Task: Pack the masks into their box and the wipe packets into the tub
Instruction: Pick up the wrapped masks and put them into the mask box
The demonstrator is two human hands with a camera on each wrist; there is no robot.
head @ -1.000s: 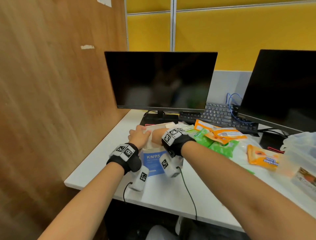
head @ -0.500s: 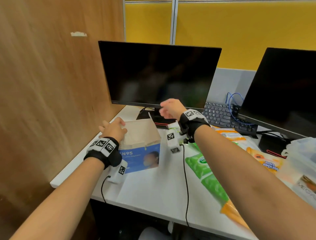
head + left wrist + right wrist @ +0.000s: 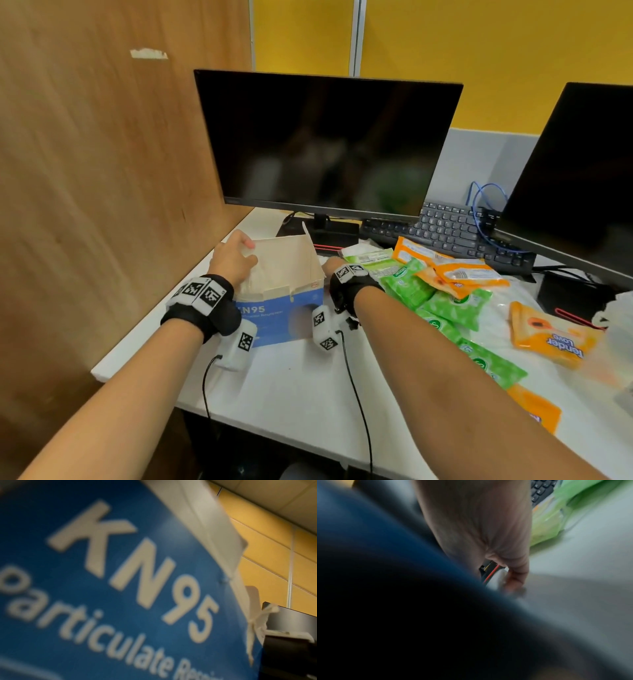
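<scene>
The blue KN95 mask box (image 3: 284, 313) stands open on the white desk (image 3: 308, 387), flaps up, and its printed front (image 3: 120, 574) fills the left wrist view. My left hand (image 3: 233, 257) grips the box's upper left edge, fingers curled over it. My right hand (image 3: 330, 266) is low against the box's right side, mostly hidden by a flap. The blurred right wrist view shows its palm (image 3: 476, 520) and one finger reaching down beside something white. Green wipe packets (image 3: 407, 286) and orange wipe packets (image 3: 455, 272) lie to the right.
A monitor (image 3: 325, 144) stands right behind the box, a keyboard (image 3: 445, 229) and a second monitor (image 3: 582, 178) to the right. A wooden partition (image 3: 102, 171) walls the left. An orange "Tender Love" packet (image 3: 548, 337) and a translucent container (image 3: 616, 318) sit far right.
My right hand has come down from in front of the monitor to the box's right side. My left hand stays on the box's left edge. The head view has shifted.
</scene>
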